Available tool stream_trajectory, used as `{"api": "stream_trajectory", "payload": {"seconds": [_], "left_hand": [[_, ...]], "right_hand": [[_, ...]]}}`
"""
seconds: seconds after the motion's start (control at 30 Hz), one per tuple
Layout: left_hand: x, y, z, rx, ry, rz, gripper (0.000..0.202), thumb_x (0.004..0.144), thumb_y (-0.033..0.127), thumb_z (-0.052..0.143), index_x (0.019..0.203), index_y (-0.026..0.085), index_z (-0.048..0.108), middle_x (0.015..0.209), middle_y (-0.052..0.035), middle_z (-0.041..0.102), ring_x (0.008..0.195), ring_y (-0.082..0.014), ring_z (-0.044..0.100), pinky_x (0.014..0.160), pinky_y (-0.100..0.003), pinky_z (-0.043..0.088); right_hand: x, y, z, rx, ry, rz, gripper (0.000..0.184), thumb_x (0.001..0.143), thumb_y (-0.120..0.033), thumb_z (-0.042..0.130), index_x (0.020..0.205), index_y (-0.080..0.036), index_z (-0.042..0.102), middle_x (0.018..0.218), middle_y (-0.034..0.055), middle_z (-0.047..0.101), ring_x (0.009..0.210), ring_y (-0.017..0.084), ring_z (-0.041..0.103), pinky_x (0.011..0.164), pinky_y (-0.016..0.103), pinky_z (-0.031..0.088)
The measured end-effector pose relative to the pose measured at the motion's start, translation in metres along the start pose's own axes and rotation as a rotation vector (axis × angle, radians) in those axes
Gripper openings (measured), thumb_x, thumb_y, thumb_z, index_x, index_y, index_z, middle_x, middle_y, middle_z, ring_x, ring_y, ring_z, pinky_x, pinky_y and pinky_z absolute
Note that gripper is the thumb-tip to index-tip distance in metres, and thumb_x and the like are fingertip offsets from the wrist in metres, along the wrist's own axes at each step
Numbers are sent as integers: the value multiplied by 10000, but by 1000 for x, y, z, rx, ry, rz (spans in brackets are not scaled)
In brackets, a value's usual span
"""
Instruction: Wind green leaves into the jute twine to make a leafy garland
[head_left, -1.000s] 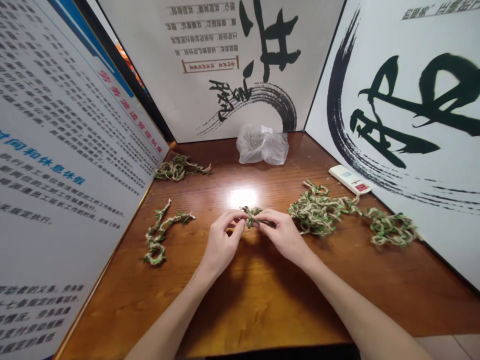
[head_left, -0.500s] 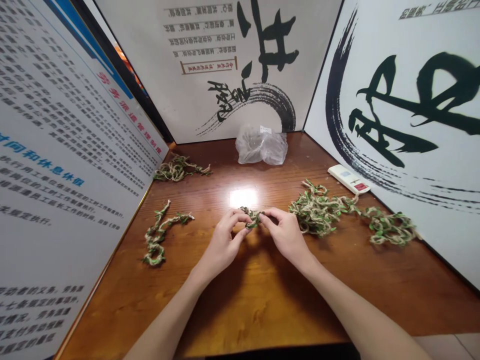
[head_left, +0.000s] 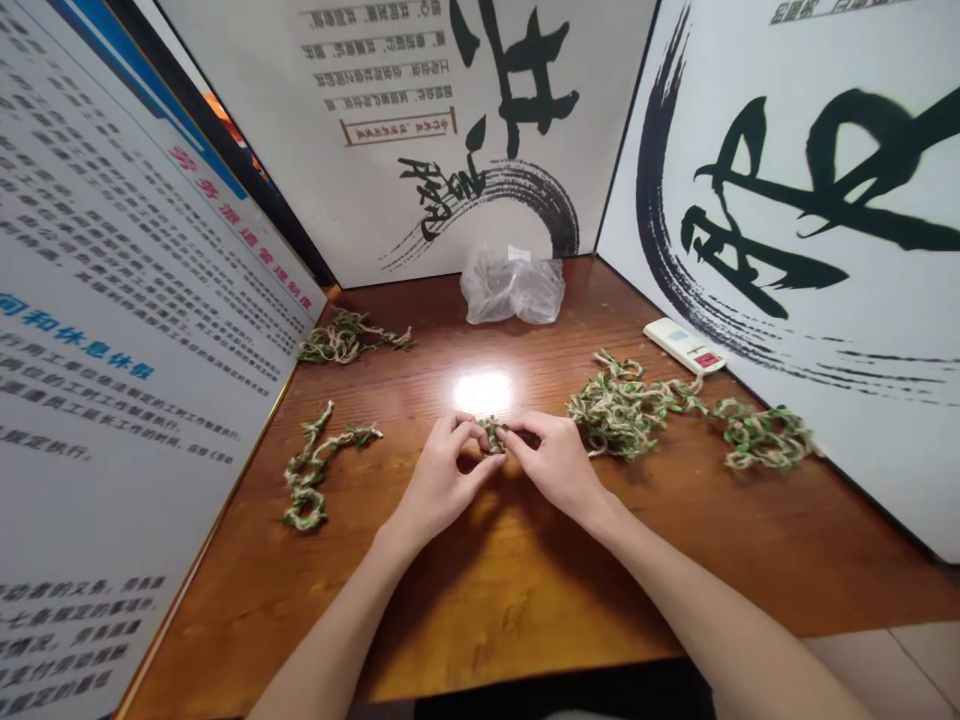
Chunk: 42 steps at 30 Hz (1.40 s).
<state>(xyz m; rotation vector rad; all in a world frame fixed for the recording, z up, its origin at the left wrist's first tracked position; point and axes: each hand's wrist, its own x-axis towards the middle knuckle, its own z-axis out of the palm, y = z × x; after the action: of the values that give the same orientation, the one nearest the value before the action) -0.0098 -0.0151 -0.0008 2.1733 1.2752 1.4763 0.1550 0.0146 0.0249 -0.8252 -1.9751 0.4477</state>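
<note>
Between my two hands, over the middle of the wooden table, is a short bunched piece of leafy twine [head_left: 492, 434], tan cord with small green leaves. My left hand [head_left: 448, 468] pinches it from the left with thumb and fingers. From the right, the fingertips of my right hand [head_left: 553, 455] close on its other side. Fingers cover part of the piece. Just beyond my right hand lies a tangled heap of the same leafy twine [head_left: 626, 408], with a smaller coil [head_left: 765, 435] trailing off to the right.
A loose leafy strand [head_left: 306, 480] lies on the table [head_left: 517, 610] at left, with another bundle [head_left: 345, 338] behind it. A clear plastic bag [head_left: 514, 288] sits at the back, a white device [head_left: 684, 345] at right. Printed panels [head_left: 390, 220] enclose the sides and back.
The twine between my hands looks more compact, and my fingertips are closer together. The whole view has shifted a little, with things sitting slightly further left.
</note>
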Motion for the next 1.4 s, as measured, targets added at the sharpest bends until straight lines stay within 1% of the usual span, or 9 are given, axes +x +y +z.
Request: {"api": "stream_trajectory", "payload": {"seconds": [0.13, 0.33, 0.63, 0.9, 1.07, 1.17, 1.23, 1.33, 1.4], "left_hand": [[-1, -2, 0, 116, 37, 94, 53, 876, 228, 601, 887, 177, 591, 927, -39, 524, 901, -160, 514, 825, -295, 419], [-1, 8, -1, -62, 35, 192, 59, 909, 187, 549, 919, 190, 607, 908, -33, 498, 862, -128, 518, 790, -249, 434], [-4, 3, 5, 65, 37, 31, 165, 839, 295, 660, 955, 183, 623, 969, -50, 554, 920, -171, 542, 849, -332, 433], [-2, 15, -3, -14, 163, 385, 172, 882, 94, 546, 756, 176, 629, 882, -42, 549, 831, -119, 545, 720, -240, 455], [-2, 13, 3, -54, 3, 156, 87, 807, 178, 672, 882, 175, 627, 950, -56, 634, 917, -161, 594, 817, -287, 487], [-2, 7, 8, -117, 21, -22, 289, 790, 296, 705, 1043, 185, 623, 992, -60, 653, 864, -162, 611, 773, -287, 505], [-2, 5, 8, -148, 83, -48, 235, 838, 300, 652, 1045, 189, 637, 980, -57, 670, 850, -159, 620, 767, -288, 505], [-1, 6, 4, -78, 117, 140, 102, 881, 209, 582, 887, 196, 682, 935, -52, 697, 902, -171, 598, 818, -317, 490], [-1, 10, 0, -27, 61, 308, 212, 889, 131, 533, 751, 200, 678, 917, -43, 717, 937, -179, 572, 838, -335, 484]], "right_hand": [[-2, -2, 1, -36, 30, -48, 168, 856, -201, 570, 790, -154, 717, 781, 46, 708, 661, 144, 608, 641, 248, 422], [0, 6, 1, -79, 116, 134, 181, 821, -232, 583, 733, -155, 722, 713, 43, 710, 614, 163, 616, 596, 261, 411], [-1, 2, 1, -12, 86, -12, 174, 823, -220, 582, 764, -163, 736, 740, 35, 721, 617, 149, 631, 618, 239, 442], [2, 6, -2, -61, 163, 149, 172, 812, -220, 586, 720, -171, 722, 757, 41, 727, 657, 181, 653, 638, 267, 448], [1, 1, -2, -15, 166, 43, 166, 832, -224, 589, 752, -168, 723, 765, 34, 727, 679, 170, 666, 659, 259, 464], [-1, -1, -2, -14, 169, -45, 161, 846, -222, 591, 781, -166, 728, 787, 33, 730, 692, 161, 670, 667, 250, 468], [-1, -2, -2, -13, 166, -61, 158, 845, -213, 591, 788, -166, 732, 796, 32, 732, 698, 159, 672, 673, 246, 469], [0, 0, -3, -23, 190, 16, 157, 826, -209, 599, 748, -163, 727, 746, 29, 725, 644, 160, 656, 630, 247, 455], [2, 2, -4, -27, 207, 100, 173, 817, -225, 598, 710, -161, 717, 696, 31, 712, 599, 160, 635, 598, 252, 440]]}}
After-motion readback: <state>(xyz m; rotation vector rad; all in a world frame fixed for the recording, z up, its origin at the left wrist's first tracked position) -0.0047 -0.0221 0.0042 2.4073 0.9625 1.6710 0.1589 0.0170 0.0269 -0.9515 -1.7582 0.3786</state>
